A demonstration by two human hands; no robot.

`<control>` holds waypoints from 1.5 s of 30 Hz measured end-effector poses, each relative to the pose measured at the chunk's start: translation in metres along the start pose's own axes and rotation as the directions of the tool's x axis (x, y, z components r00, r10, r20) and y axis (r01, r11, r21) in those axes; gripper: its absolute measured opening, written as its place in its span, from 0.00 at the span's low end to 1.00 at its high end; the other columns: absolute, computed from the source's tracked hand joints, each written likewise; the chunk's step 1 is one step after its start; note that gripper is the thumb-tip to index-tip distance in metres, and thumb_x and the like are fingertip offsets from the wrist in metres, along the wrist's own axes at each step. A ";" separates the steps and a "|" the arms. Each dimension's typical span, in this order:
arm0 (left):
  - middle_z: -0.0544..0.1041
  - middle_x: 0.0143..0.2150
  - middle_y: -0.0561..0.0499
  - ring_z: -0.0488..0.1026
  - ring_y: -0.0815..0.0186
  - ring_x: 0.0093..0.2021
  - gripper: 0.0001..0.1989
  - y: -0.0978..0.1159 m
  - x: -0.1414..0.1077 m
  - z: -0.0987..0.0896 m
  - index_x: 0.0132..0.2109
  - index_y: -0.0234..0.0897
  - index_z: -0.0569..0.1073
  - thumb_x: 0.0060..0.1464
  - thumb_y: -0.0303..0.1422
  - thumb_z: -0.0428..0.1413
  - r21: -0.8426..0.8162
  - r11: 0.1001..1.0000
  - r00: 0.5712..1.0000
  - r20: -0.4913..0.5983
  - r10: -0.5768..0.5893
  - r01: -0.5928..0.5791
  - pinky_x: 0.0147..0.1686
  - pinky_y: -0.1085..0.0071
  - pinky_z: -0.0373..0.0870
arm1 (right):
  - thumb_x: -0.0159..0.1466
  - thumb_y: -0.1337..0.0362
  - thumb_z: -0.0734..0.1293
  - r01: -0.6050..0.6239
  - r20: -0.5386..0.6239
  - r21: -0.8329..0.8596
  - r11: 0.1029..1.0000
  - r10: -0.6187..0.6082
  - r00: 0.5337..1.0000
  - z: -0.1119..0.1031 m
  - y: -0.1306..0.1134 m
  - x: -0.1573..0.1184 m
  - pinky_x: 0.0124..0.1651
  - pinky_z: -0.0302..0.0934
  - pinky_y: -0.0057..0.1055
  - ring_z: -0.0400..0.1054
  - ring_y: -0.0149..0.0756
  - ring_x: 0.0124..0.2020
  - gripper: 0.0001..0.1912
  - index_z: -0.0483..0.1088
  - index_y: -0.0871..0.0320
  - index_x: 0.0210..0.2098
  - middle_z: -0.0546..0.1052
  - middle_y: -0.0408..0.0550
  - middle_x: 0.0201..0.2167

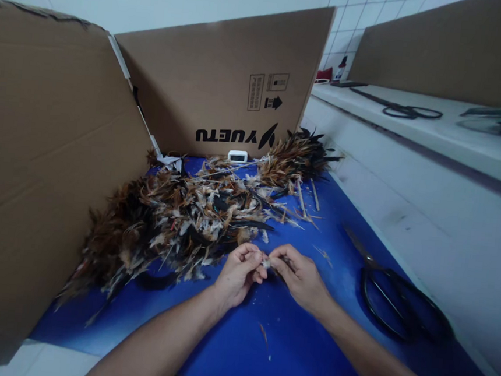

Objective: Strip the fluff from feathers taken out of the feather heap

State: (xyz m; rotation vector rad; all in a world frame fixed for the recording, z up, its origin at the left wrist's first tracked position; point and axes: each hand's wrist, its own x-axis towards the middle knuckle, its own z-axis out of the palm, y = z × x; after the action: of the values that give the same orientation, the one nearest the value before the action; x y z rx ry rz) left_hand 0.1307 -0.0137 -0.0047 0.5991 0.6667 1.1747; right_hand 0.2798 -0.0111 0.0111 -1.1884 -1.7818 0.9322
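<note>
My left hand (242, 271) and my right hand (298, 276) meet over the blue tabletop (301, 356), fingertips almost touching. Between them is a small feather (266, 263), pale and fluffy at its base; most of it is hidden by the fingers. Both hands are closed in a pinch on it. Just beyond my left hand spreads a big heap of loose feathers (205, 207), brown, black and whitish. A few stray bits of feather (263, 332) lie on the blue surface nearer to me.
Large scissors (386, 287) with black handles lie at the right. Cardboard panels (225, 80) stand at the back and left. A small white digital display (237, 156) sits behind the heap. Another bundle of feathers (299, 157) lies at the back right. A ledge (453, 124) holds more scissors (408, 111).
</note>
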 end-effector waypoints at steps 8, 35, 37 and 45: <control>0.75 0.32 0.50 0.68 0.78 0.19 0.15 0.000 0.000 0.000 0.32 0.33 0.66 0.42 0.34 0.65 -0.038 0.999 0.999 0.033 0.022 -0.021 0.16 0.83 0.62 | 0.63 0.55 0.60 -0.047 -0.003 0.076 0.996 0.048 0.999 -0.002 0.000 0.000 0.23 0.51 0.24 0.56 0.27 0.20 0.12 0.65 0.57 0.31 0.64 0.37 0.19; 0.73 0.25 0.51 0.71 0.72 0.20 0.15 0.003 0.007 -0.005 0.33 0.30 0.67 0.45 0.36 0.62 0.277 0.960 0.991 0.135 0.015 -0.052 0.21 0.75 0.71 | 0.67 0.65 0.53 0.478 0.187 -0.599 0.642 -0.468 0.864 -0.023 -0.004 0.004 0.46 0.50 0.41 0.62 0.39 0.41 0.16 0.69 0.57 0.31 0.73 0.49 0.34; 0.73 0.24 0.52 0.71 0.71 0.20 0.17 0.004 0.006 -0.004 0.34 0.31 0.66 0.43 0.36 0.64 0.275 0.960 0.991 0.130 0.015 -0.050 0.21 0.74 0.71 | 0.67 0.66 0.53 0.488 0.193 -0.587 0.646 -0.474 0.859 -0.022 -0.003 0.003 0.48 0.50 0.42 0.62 0.39 0.42 0.15 0.69 0.57 0.33 0.72 0.49 0.35; 0.73 0.22 0.53 0.72 0.70 0.20 0.19 0.007 0.004 -0.002 0.31 0.31 0.66 0.39 0.37 0.65 0.297 0.955 0.994 0.109 -0.030 -0.004 0.22 0.74 0.71 | 0.67 0.65 0.55 0.498 0.150 -0.598 0.628 -0.522 0.839 -0.021 -0.005 0.004 0.56 0.47 0.47 0.61 0.40 0.46 0.13 0.69 0.56 0.32 0.72 0.48 0.38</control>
State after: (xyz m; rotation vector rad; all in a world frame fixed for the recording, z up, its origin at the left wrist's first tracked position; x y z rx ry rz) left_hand 0.1257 -0.0076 -0.0017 0.9073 0.7553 1.0270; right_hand 0.2959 -0.0060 0.0249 -0.9430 -2.3083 -0.0450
